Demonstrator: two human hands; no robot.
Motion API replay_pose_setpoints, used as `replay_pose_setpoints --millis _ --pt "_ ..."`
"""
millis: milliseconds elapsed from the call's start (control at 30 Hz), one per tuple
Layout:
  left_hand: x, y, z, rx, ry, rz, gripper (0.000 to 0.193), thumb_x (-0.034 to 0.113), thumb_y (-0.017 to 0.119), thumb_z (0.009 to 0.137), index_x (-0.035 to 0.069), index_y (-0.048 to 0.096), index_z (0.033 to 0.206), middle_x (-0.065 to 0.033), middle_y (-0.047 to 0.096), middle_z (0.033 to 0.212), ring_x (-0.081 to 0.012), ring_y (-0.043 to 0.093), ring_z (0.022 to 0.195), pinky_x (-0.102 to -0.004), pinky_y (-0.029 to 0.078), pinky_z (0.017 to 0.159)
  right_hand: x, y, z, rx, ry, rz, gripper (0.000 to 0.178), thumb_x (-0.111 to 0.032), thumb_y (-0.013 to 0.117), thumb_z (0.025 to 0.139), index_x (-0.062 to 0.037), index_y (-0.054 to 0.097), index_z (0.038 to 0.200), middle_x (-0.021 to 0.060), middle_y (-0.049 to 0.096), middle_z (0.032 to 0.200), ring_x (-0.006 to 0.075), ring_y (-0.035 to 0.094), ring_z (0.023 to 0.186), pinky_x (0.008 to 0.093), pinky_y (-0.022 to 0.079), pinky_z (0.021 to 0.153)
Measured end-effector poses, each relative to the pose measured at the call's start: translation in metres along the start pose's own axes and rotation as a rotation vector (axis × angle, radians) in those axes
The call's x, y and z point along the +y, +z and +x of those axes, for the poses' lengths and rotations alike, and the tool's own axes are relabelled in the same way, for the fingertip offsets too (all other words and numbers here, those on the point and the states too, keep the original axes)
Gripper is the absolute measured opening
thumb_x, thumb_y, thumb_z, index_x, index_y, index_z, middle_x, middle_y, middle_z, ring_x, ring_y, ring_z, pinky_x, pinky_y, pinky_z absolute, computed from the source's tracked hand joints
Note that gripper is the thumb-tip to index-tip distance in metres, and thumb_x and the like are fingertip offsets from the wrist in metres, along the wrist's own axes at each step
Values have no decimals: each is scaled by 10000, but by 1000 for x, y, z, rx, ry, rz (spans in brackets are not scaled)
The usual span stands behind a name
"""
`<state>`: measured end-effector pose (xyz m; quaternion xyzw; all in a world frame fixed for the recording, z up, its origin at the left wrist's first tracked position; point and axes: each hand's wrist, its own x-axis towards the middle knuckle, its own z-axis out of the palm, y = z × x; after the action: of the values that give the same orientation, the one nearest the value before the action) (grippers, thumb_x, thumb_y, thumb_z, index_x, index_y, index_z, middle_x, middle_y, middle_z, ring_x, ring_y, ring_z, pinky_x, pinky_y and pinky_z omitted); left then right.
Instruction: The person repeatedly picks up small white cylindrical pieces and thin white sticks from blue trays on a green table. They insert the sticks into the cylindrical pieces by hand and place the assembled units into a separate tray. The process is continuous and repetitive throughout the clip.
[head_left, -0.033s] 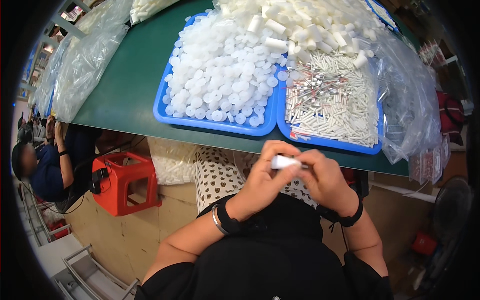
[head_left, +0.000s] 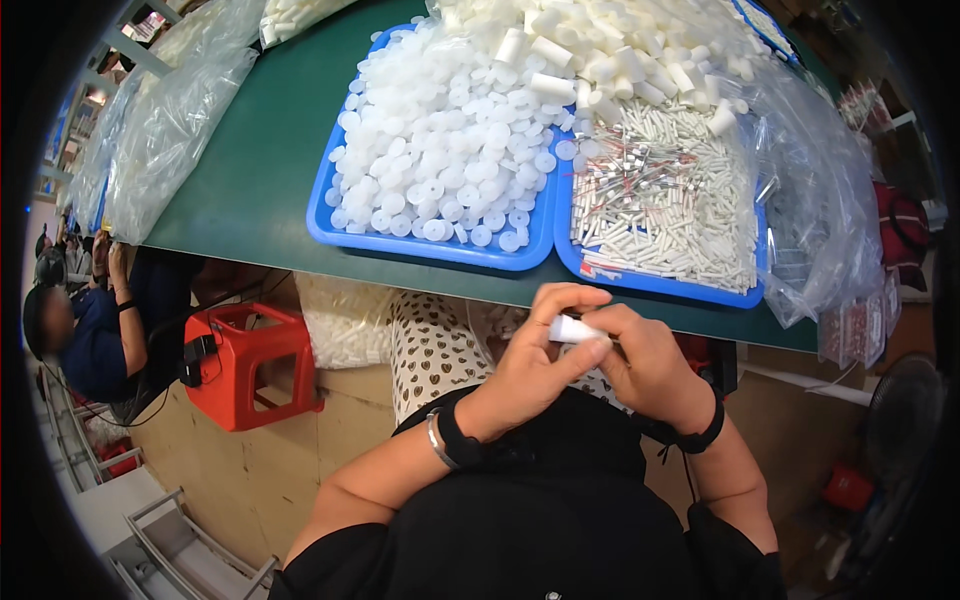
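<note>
Over my lap, just off the table's near edge, my left hand (head_left: 530, 360) is closed round a short white plastic tube (head_left: 570, 329), thumb below and index finger above. My right hand (head_left: 650, 360) is pinched at the tube's right end; its fingers hide what lies between them. Closest on the table is a blue tray (head_left: 660, 288) of thin white rods (head_left: 690, 235), with metal-tipped pieces (head_left: 640, 165) on top. A second blue tray (head_left: 430, 252), to its left, is heaped with translucent round discs (head_left: 440, 150).
Larger white tubes (head_left: 620, 50) are piled behind the trays on the green table (head_left: 250, 170). Clear plastic bags (head_left: 180, 130) lie at the left, another bag (head_left: 820, 190) at the right. A red stool (head_left: 250, 365) and a seated person (head_left: 95, 340) are to the left.
The white tube and both hands have shifted very slightly, with the tube now tilted a little more and the right fingers closer round its end. The trays have not moved.
</note>
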<state>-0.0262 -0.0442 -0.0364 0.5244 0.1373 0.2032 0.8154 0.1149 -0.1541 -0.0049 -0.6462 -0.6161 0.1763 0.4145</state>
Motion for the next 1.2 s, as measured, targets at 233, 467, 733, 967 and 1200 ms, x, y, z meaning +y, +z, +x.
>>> replay_pose_setpoints --millis 233,467,733,967,1200 --pt "-3 2 5 -158 -27 -163 419 31 583 932 43 485 1338 -162 411 1481 -261 441 1348 -391 379 1111 -4 17 2 58 -36 3 245 14 625 847 -6 540 1076 158 662 824 348 660 688 422 506 589" --pt "-4 1 6 -151 -123 -254 411 72 564 957 25 472 1355 -167 409 1487 -276 448 1344 -407 368 1120 5 21 -4 20 5 13 243 -5 618 866 -15 532 1093 163 659 801 365 649 666 426 498 571" --pt "11 -1 10 -78 -363 -533 562 318 399 1038 30 285 1507 -131 399 1501 -238 408 1368 -389 350 1115 1 9 6 -80 174 27 275 -70 663 875 -29 525 1109 171 638 822 369 645 707 430 493 581" --pt "4 -10 9 -72 -356 -623 594 347 350 1039 22 247 1526 -120 345 1538 -209 380 1386 -379 327 1126 8 12 13 44 -86 -169 285 -116 716 832 -15 581 1061 133 623 872 323 635 709 404 504 610" --pt "-4 -1 2 -82 -303 -907 519 236 467 1005 174 345 1506 -82 272 1588 -272 267 1452 -444 261 1175 2 20 10 23 -128 -274 307 -117 717 780 -6 593 1038 124 622 823 308 633 701 392 493 591"
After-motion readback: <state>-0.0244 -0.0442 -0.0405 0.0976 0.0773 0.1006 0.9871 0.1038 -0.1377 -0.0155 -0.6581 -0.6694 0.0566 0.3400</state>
